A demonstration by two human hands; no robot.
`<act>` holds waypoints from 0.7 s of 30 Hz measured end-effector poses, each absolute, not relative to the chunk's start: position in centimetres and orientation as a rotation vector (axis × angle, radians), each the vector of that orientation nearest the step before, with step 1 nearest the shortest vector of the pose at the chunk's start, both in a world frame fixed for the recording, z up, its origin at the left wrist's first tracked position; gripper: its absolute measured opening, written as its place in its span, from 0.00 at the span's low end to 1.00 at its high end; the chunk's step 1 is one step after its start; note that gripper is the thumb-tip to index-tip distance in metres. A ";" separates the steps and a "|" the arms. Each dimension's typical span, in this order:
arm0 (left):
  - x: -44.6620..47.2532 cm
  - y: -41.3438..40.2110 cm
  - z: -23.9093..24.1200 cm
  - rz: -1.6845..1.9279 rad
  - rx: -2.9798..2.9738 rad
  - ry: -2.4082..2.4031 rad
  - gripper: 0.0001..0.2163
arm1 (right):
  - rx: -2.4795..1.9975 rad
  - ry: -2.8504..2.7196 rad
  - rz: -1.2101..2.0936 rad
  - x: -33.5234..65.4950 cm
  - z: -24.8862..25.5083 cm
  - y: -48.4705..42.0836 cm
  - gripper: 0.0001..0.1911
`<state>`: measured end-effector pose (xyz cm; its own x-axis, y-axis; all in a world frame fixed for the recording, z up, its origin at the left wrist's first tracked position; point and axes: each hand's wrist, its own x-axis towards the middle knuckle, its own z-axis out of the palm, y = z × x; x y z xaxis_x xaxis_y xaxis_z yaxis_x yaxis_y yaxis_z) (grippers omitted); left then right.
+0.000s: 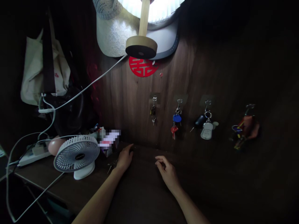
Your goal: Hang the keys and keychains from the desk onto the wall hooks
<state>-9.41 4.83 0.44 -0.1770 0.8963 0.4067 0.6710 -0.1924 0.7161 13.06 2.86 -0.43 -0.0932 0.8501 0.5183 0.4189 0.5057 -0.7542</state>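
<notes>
My left hand (pixel 125 158) lies low over the dark wooden tabletop (pixel 140 193), its fingers stretched towards the back panel and nothing visible in them. Close by its wrist, on the left, is a small bunch of what look like metal keys (pixel 110 168), partly hidden by the hand. My right hand (pixel 167 173) is apart from it, above the same tabletop, with loosely bent fingers, a gap by the thumb and no object showing. Ahead on the panel hang a small key bunch (pixel 153 116), keys with a blue tag (pixel 177 118) and keys with a grey fob (pixel 206 130).
A white desk fan (pixel 78 154) stands at left, near a power strip (pixel 32 157) with trailing white cables. A blurred-out box (pixel 109 140) sits behind my left hand. A lamp (pixel 141 46) and hats (pixel 112 34) hang overhead. More keys with a brown pouch (pixel 249 126) hang at right.
</notes>
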 end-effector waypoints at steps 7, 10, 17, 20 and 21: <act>-7.9 4.6 1.0 0.946 2.142 2.085 0.14 | -1.125 -1.716 0.522 13.0 -0.5 2.9 0.11; -7.9 4.1 1.1 0.929 2.211 2.076 0.09 | -1.131 -1.727 0.520 13.0 -0.5 2.9 0.10; -7.0 2.8 1.1 1.204 2.218 1.899 0.07 | -1.109 -1.749 0.527 12.9 -0.3 2.6 0.09; -5.9 2.4 1.5 1.357 2.112 1.698 0.07 | -1.104 -1.744 0.493 12.8 -0.1 2.4 0.10; -5.5 2.2 1.7 1.390 2.050 1.632 0.07 | -1.093 -1.735 0.478 12.8 0.0 2.3 0.10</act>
